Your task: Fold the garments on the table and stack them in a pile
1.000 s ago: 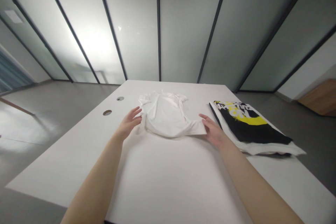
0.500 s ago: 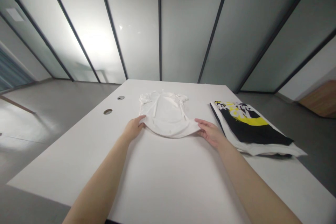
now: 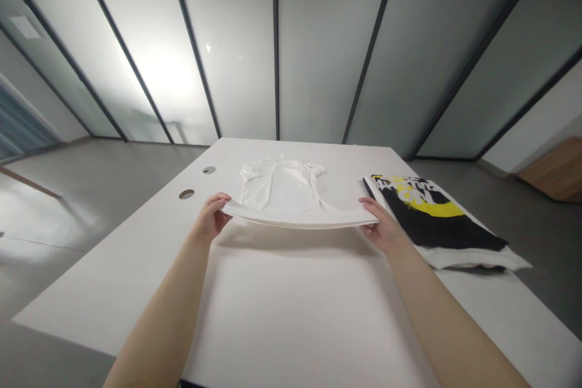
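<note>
A white T-shirt (image 3: 286, 197) lies on the white table with its sleeves and neck towards the far end. My left hand (image 3: 213, 216) pinches the left corner of its near hem, thumb on top. The right corner of the same hem is gripped by my right hand (image 3: 378, 224). Between both hands the hem is stretched wide, sagging slightly in the middle and raised off the table, with a shadow under it. Wrinkles run through the upper part of the shirt.
To the right, a stack of folded shirts (image 3: 431, 212) in black, white and yellow lies near the edge of the table (image 3: 291, 315). Two round holes (image 3: 186, 194) are cut in the tabletop at left. A frosted glass partition (image 3: 318, 42) stands behind.
My hands have moved apart, pulling the hem from a slack curve to a nearly straight line. The hem has risen off the table. The folded stack has not moved.
</note>
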